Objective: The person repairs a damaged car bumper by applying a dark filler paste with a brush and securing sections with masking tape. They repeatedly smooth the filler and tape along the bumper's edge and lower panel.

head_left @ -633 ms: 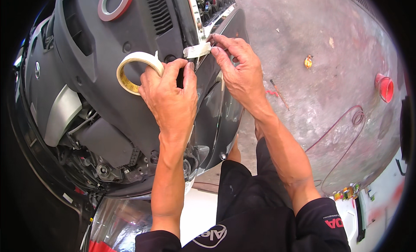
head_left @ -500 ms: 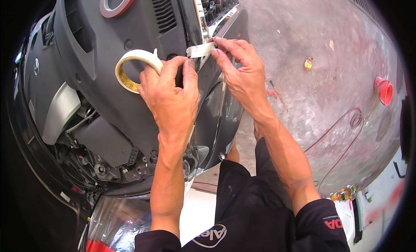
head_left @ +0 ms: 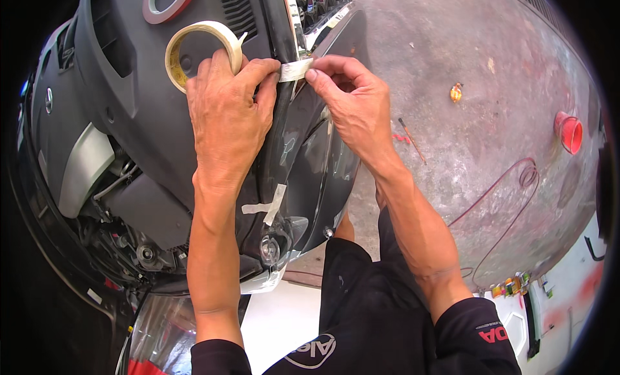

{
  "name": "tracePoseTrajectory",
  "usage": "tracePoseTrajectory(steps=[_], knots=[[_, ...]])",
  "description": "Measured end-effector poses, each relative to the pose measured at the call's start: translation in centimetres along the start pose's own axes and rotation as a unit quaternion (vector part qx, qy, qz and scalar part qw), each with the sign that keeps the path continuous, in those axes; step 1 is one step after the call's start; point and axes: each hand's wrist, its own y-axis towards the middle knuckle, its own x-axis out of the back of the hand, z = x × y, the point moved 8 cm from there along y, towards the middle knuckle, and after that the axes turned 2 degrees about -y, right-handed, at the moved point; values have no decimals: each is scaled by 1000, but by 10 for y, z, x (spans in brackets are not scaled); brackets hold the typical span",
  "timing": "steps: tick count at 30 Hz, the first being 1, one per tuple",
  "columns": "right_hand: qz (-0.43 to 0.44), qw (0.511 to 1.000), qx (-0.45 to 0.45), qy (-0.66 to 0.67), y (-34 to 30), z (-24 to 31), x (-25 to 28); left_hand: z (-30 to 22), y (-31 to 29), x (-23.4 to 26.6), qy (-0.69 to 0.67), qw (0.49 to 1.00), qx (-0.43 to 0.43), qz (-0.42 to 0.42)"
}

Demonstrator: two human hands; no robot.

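Observation:
Both hands work at the front edge of a car's open engine bay. My left hand (head_left: 226,120) is closed, with a cream roll of masking tape (head_left: 227,38) hooked around its fingers. Its thumb and index finger press at the left end of a short strip of masking tape (head_left: 296,70). The right end of that strip is pinched between thumb and index finger of my right hand (head_left: 356,107). The strip lies across the seam beside the black trim. Nearer to me, two more tape pieces (head_left: 276,204) cross on the dark panel above the headlight (head_left: 270,249).
A second tape roll, grey and red (head_left: 161,17), rests on the black engine cover (head_left: 152,97). On the floor to the right are a red bucket (head_left: 568,135), a brush-like stick (head_left: 413,141), an orange-yellow object (head_left: 456,92) and a thin hose (head_left: 500,194).
My left hand has shifted left and slightly up, carrying the roll. My right hand has moved slightly left. The strip now lies against the car's edge, and the crossed tape pieces have become visible.

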Motion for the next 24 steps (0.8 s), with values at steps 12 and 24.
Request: tracePoseTrajectory(steps=[12, 24], knots=[[8, 993, 105, -53, 11, 5, 1, 30, 25, -10, -135, 979, 132, 75], [-21, 995, 97, -25, 3, 9, 1, 41, 49, -17, -143, 957, 144, 209]])
